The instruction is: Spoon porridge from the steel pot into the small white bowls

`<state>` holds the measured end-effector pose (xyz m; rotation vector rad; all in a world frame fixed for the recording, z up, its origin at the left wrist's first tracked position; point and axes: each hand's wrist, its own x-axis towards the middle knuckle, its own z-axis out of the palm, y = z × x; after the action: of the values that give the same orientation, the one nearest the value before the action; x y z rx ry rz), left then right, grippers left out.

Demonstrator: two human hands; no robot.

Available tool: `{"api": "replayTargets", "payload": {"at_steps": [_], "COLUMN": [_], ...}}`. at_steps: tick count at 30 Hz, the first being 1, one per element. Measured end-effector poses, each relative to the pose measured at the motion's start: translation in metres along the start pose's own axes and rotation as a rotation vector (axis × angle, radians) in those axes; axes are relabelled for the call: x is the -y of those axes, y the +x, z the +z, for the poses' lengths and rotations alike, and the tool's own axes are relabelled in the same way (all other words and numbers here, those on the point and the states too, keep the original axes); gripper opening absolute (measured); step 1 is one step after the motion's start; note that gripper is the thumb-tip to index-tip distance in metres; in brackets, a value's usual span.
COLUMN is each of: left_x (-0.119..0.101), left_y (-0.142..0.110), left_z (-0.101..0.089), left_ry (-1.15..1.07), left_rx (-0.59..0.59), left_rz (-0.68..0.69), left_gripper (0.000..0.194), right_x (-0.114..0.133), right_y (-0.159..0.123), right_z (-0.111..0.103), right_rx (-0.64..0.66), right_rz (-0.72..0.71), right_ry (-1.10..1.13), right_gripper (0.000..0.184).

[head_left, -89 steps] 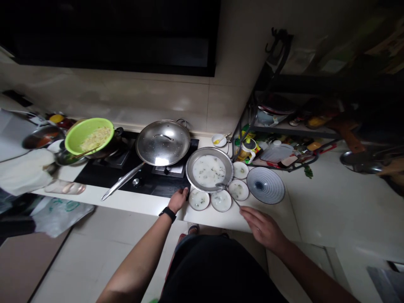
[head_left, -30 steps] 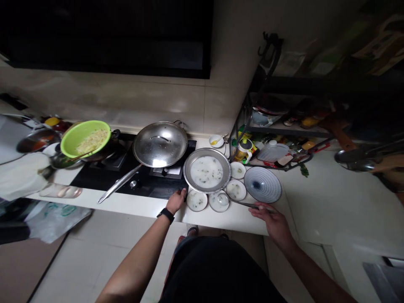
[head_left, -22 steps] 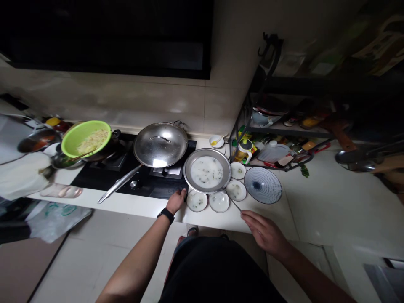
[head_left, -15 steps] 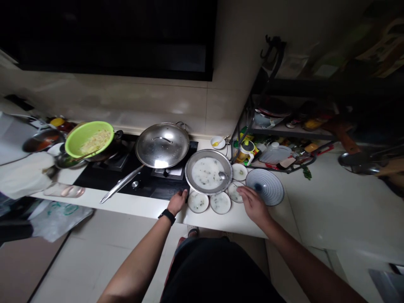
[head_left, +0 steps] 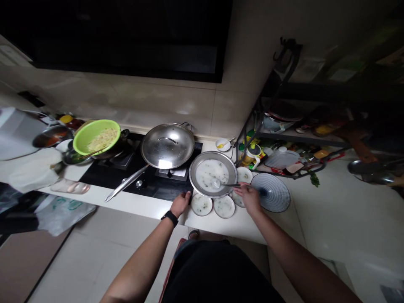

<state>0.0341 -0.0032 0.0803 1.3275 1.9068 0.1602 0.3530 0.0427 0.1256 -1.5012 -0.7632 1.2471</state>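
My right hand (head_left: 249, 197) is closed around the handle of a metal spoon (head_left: 217, 184). The spoon's bowl dips into white liquid with dark bits in a wide steel basin (head_left: 192, 183). My left hand (head_left: 181, 203) rests at the counter's front edge beside the stove, fingers partly hidden, with nothing visible in it. Close by, two small bowls of the same liquid, a left one (head_left: 201, 205) and a right one (head_left: 224, 206), stand in front of the basin. Another small bowl (head_left: 239, 198) is partly covered by my right hand, and one more (head_left: 244, 174) stands behind it.
A patterned blue-and-white bowl (head_left: 274, 191) stands right of my right hand. On the black stove (head_left: 154, 185) sits a lidded wok (head_left: 168, 147), its handle jutting forward. A green basin of shredded food (head_left: 82, 144) is at left. A rack (head_left: 284, 134) with jars stands at right.
My right hand has shifted slightly left and now grips the spoon. The spoon has swung, its handle now reaching toward my hand across the basin's rim. The view has shifted a little.
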Motion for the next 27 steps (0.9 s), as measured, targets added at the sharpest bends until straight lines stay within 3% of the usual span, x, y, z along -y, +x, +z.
{"api": "replayTargets", "payload": {"at_steps": [5,12,21,27], "left_x": [0.000,0.001,0.003,0.002], "left_y": [0.000,0.001,0.007,0.006], "left_z": [0.000,-0.001,0.001,0.001], "left_ry": [-0.008,0.008,0.077,0.100], "left_rx": [0.001,0.001,0.012,0.013], "left_rz": [-0.005,0.013,0.016,0.010], "left_gripper": [0.057,0.057,0.061,0.059], "right_x": [0.001,0.019,0.050,0.052], "right_y": [-0.005,-0.012,-0.031,-0.053], "right_z": [-0.006,-0.021,-0.067,-0.099], "right_rx": [-0.016,-0.015,-0.090,-0.108], "right_rz": [0.084,0.064,0.030,0.027], "right_ry": [0.139,0.184,0.189,0.173], "right_gripper": [0.035,0.043,0.043,0.048]}}
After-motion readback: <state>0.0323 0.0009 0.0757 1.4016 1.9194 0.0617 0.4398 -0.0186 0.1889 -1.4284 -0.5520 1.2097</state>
